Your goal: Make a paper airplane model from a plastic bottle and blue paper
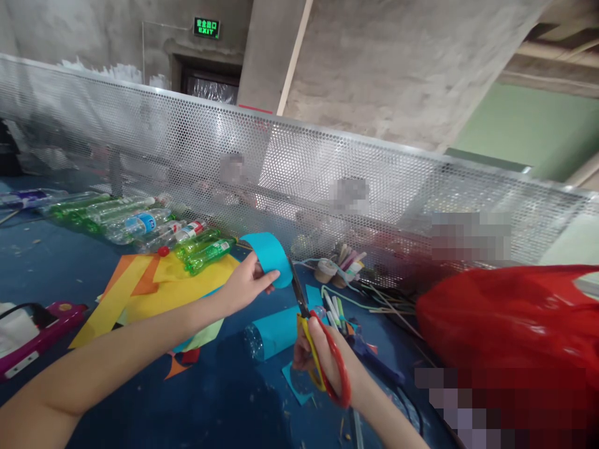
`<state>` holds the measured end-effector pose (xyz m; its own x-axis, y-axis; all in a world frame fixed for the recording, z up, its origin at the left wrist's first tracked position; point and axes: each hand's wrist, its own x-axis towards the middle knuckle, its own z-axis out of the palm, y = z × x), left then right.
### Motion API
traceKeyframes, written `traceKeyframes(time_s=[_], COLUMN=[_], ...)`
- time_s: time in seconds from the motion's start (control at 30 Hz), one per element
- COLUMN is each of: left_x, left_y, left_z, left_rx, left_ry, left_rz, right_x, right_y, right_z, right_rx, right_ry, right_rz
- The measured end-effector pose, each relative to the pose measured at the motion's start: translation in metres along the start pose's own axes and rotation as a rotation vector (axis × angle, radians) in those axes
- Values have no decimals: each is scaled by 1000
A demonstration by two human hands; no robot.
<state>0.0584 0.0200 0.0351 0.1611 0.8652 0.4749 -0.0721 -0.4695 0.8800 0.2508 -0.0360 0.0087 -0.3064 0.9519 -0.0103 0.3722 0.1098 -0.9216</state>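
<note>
My left hand (250,280) pinches a curved piece of bright blue paper (272,249) between thumb and fingers, above the table. Scissors (337,368) with one red and one yellow handle are in my right hand (322,349), its fingers through the loops. Their dark blades point up and touch or overlap the paper's right edge; whether they cut into it I cannot tell. Below the hands lies a clear plastic bottle (253,343) with blue paper (278,330) wrapped around it. A small blue scrap (297,385) rests beneath my right hand.
Several plastic bottles (140,223) lie along a perforated metal screen (187,137). Yellow paper (163,302) and orange scraps are at left, near a purple power strip (42,340). Markers (334,312), cables and a blue glue gun (377,362) are right of centre, a red bag (505,318) beyond.
</note>
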Motion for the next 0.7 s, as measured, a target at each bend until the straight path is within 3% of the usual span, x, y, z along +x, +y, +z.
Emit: traceKeyframes(time_s=[0.27, 0.53, 0.63, 0.7], left_x=[-1, 1, -2, -6], left_y=[3, -7, -8, -7], left_z=[0, 0, 2, 5], left_rx=[19, 4, -48, -104], left_ry=[-8, -24, -90, -195], left_rz=[-21, -25, -81, -128], right_x=[2, 7, 12, 15], right_y=[-5, 2, 2, 0], right_z=[1, 0, -3, -5], right_rx=[-61, 34, 140, 176], right_ry=[68, 99, 151, 195], right_rz=[13, 40, 5, -49])
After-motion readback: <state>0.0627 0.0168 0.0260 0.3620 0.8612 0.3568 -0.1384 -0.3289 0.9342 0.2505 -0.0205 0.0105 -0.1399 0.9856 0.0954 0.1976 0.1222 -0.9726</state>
